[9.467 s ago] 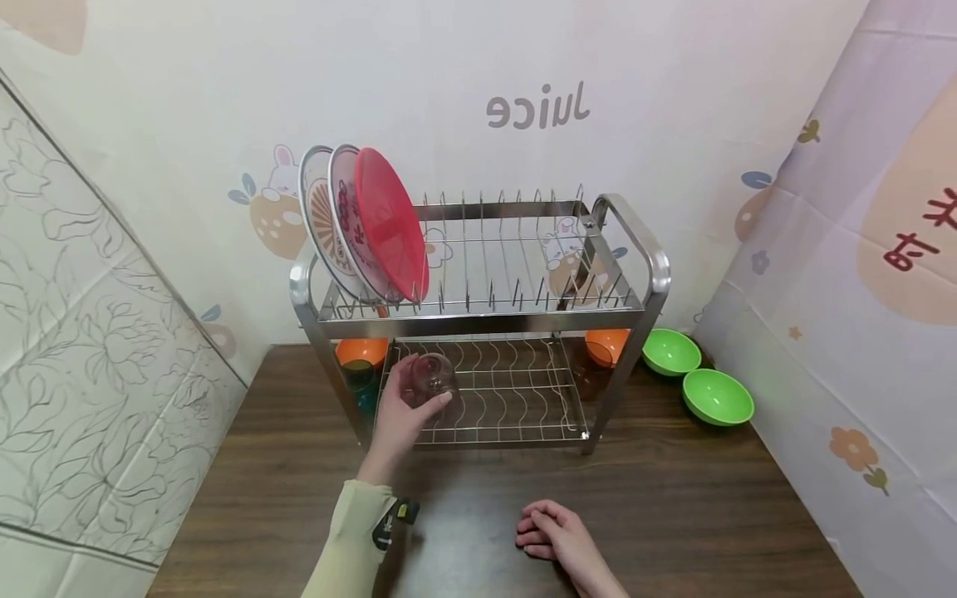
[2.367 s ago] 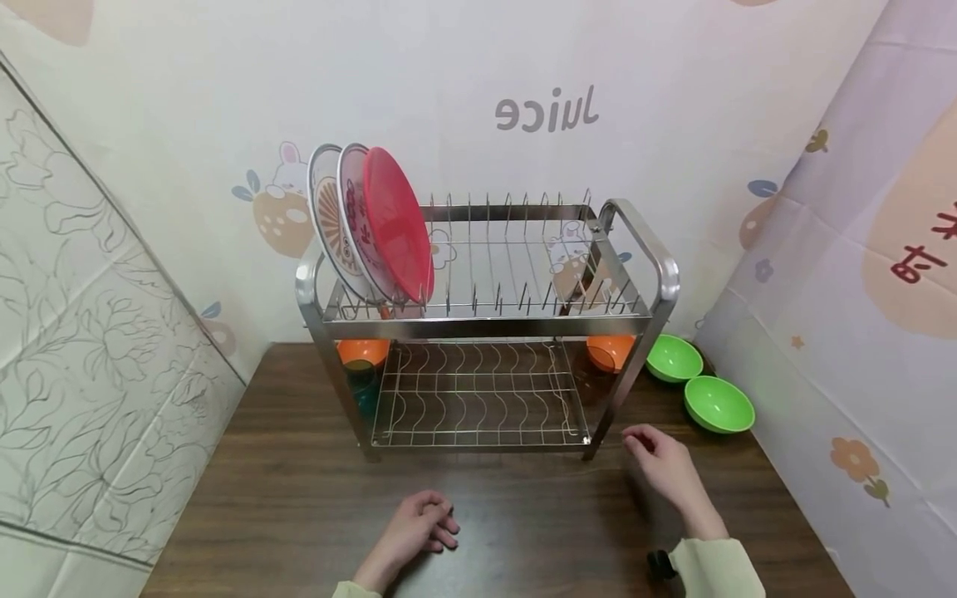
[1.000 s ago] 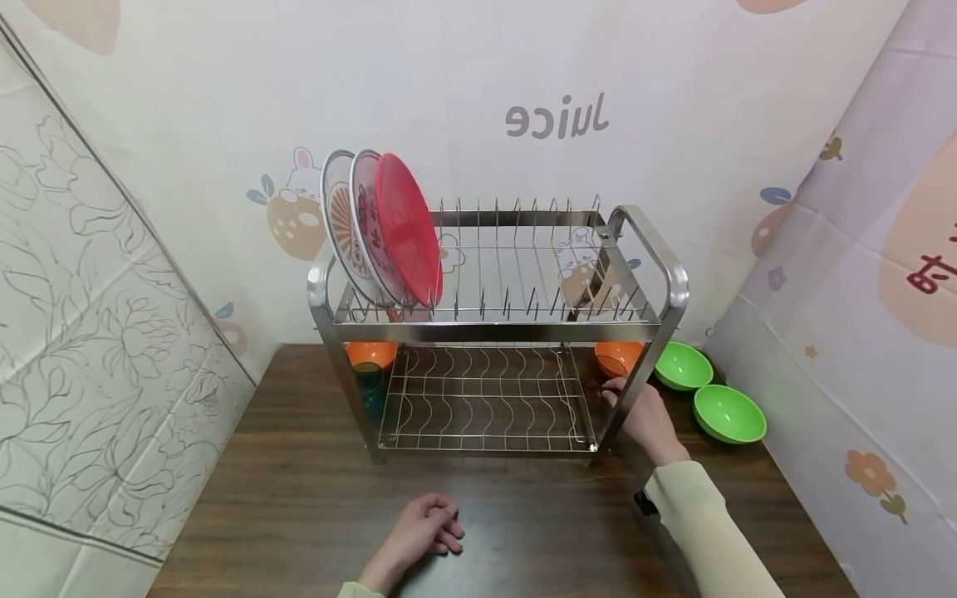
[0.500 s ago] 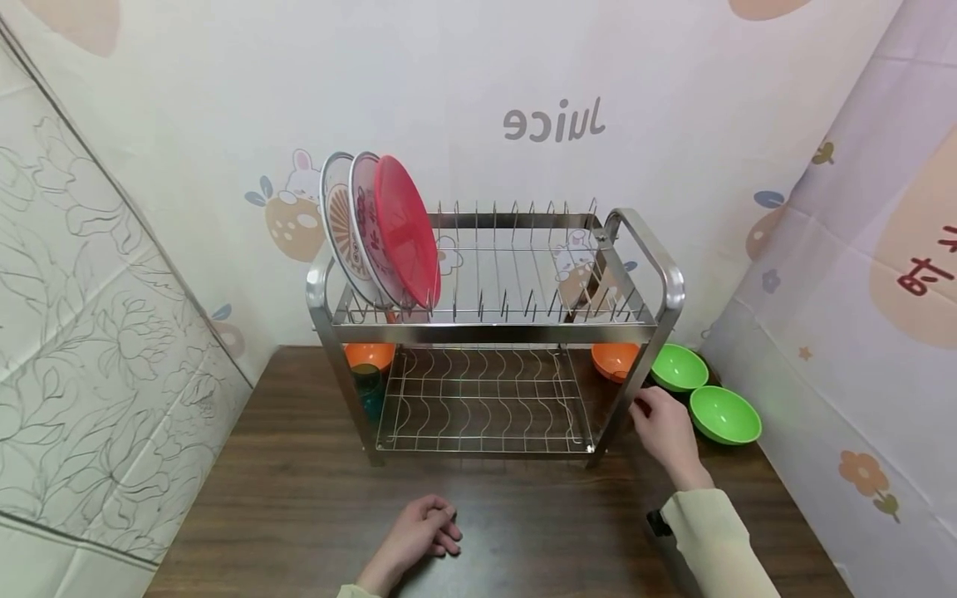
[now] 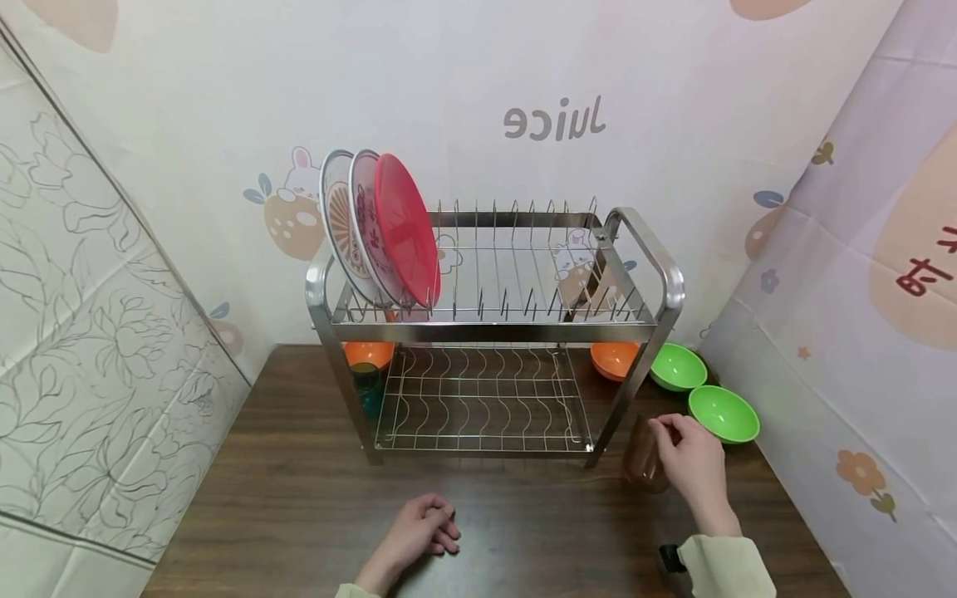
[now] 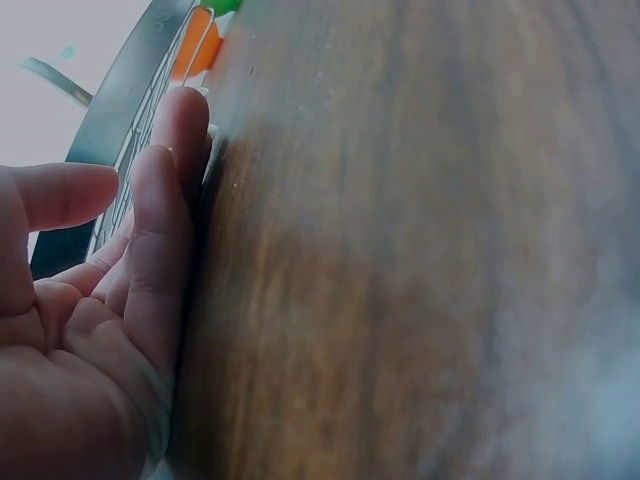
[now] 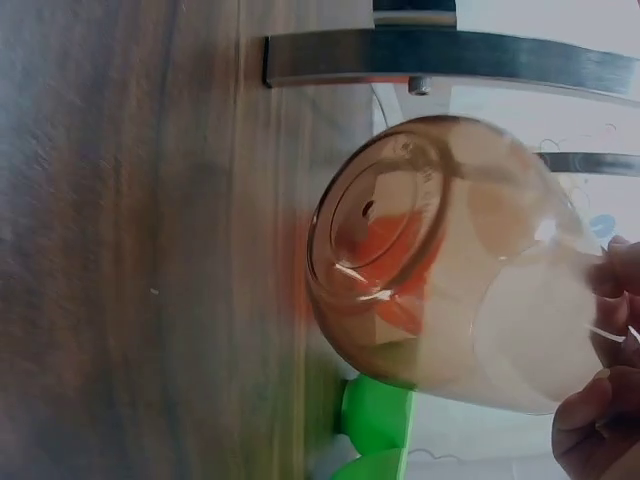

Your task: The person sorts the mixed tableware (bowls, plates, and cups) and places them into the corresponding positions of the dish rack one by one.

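Note:
My right hand [image 5: 695, 465] pinches the rim of an amber see-through cup [image 5: 645, 461] to the right of the rack's front leg. In the right wrist view, the cup [image 7: 450, 270] has its round base towards the table, and fingers and thumb grip its rim edge. The left hand [image 5: 414, 531] rests on the table in front of the rack, its fingers loosely bent and holding nothing. From the left wrist view, the palm [image 6: 90, 370] shows nothing in it, with the hand's edge along the tabletop.
A two-tier metal dish rack [image 5: 486, 332] carries two patterned plates and a red plate [image 5: 407, 232] at its upper left. A teal cup [image 5: 366, 390] and orange bowl [image 5: 370, 355] sit at left; another orange bowl [image 5: 613, 359] and two green bowls [image 5: 723, 414] at right.
The right hand reached behind the rack's right leg, took the amber cup and brought it forward. Earlier the left hand held a clear glass over the lower tier; it now rests on the table.

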Demonstrator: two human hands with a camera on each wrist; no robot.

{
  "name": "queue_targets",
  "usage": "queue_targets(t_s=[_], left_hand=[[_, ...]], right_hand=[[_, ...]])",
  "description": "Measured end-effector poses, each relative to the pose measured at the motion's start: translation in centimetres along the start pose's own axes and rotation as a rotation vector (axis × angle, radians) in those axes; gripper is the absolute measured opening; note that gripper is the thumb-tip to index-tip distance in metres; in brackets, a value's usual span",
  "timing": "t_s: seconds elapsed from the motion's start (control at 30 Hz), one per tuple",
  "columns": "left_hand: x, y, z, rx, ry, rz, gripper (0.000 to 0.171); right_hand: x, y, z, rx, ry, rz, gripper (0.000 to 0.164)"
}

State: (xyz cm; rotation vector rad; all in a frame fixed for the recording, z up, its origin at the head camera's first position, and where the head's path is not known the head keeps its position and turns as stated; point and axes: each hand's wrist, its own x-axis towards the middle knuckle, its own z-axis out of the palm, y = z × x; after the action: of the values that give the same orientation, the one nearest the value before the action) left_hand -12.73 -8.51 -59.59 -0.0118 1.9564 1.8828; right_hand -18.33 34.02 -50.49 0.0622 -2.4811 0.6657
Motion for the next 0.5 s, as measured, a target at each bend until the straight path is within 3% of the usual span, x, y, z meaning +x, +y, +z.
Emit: queue_targets(t_s=[0.2,0.5], left_hand=[[0.0,0.0,0.0,-0.01,-0.005,0.003,0.023],[-0.4,0.5,0.2,-0.008,-0.014,-0.007,0.027]], right_hand=[[-1.8,-0.5,0.0,-0.001,-0.032,0.055,0.012],[-5.3,-2.9,1.6,0.146,-0.065,0.22,0.013]])
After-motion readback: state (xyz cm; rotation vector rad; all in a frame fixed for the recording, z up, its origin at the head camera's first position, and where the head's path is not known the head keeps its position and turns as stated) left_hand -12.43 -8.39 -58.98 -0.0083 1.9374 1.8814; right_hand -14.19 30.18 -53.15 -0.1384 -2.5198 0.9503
